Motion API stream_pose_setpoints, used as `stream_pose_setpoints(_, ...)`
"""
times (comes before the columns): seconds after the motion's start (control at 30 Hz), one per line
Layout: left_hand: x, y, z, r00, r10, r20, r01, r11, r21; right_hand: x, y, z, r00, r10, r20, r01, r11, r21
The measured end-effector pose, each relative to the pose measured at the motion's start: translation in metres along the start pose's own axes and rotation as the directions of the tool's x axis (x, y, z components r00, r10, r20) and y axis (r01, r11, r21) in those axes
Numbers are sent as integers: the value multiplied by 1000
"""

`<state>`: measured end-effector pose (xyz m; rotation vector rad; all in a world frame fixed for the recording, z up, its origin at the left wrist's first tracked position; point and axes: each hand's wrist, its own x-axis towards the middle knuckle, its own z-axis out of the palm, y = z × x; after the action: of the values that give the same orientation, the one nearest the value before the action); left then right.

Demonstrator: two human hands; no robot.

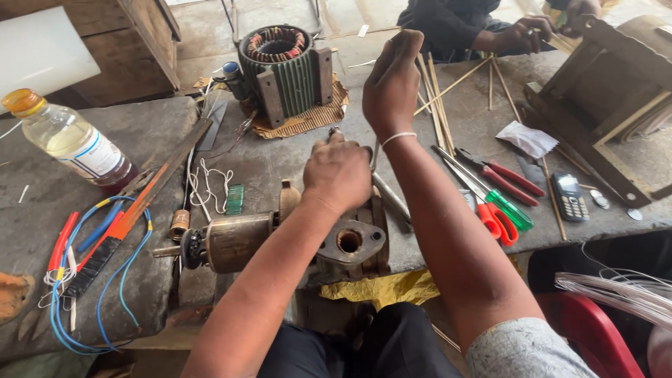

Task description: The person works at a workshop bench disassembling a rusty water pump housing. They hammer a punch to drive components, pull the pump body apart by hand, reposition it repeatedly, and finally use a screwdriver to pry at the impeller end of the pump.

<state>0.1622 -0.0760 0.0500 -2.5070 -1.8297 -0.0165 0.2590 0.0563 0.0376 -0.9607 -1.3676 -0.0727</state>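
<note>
My left hand (337, 171) is clamped over the top of a rusty motor pump housing (350, 245) lying on the grey bench (280, 161); a metal tool tip pokes out above the knuckles. The pump's brown rotor and shaft (224, 241) stick out to the left. My right hand (392, 80) is raised above the bench, fingers pinched together on a thin bamboo stick (451, 84) near several loose sticks. What the fingertips grip is partly hidden.
A green stator with copper windings (283, 66) sits at the back on cardboard. A plastic bottle of pale liquid (70, 143), blue and red wires (105, 238), scissors (490, 213), red pliers (507, 178), a phone (568, 197) and a wooden frame (602, 98) lie around. Another person's hands (525, 31) work opposite.
</note>
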Motion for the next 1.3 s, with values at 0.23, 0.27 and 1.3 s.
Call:
stream_pose_setpoints(0.23, 1, -2, -7, 1000, -11, 8, 11, 1000, -6, 8, 9, 23, 982, 182, 57, -178, 982, -68)
stream_pose_setpoints(0.27, 0, -2, -8, 999, -17, 29, 17, 1000, -10, 9, 10, 21, 978, 197, 63, -195, 980, -35)
stream_pose_setpoints(1.3, -6, 10, 1, 972, -39, -234, 44, 999, 13, -136, 30, -75, 810, 226, 541, -556, 2, 831)
